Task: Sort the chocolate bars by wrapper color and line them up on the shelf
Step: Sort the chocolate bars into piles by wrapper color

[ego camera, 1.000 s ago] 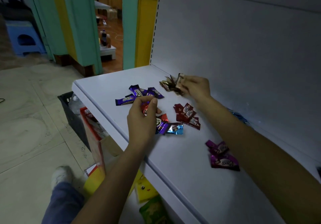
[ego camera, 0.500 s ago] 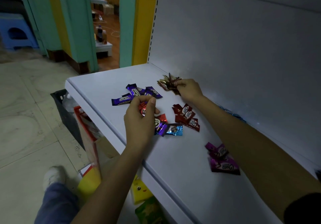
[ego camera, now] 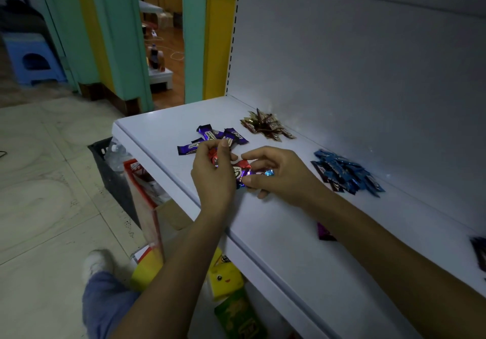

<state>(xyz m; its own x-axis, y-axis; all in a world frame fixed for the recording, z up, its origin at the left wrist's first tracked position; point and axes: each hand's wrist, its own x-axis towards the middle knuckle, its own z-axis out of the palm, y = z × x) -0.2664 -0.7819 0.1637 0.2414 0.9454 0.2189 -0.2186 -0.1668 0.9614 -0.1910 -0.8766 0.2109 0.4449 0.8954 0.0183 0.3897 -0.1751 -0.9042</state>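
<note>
My left hand (ego camera: 213, 178) gripping a red bar (ego camera: 213, 157), my right hand (ego camera: 278, 175) pinching mixed bars (ego camera: 243, 171), purple bars (ego camera: 226, 134) just beyond my fingertips (ego camera: 224, 144), blue pile (ego camera: 344, 175) right of my knuckles

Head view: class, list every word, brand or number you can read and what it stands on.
No text can be read outright.
Purple bars: white script logo, too blurred.
Brown bars: white logo, too small.
Blue bars: white marks, too small.
Green packet: yellow label, blurred.
</note>
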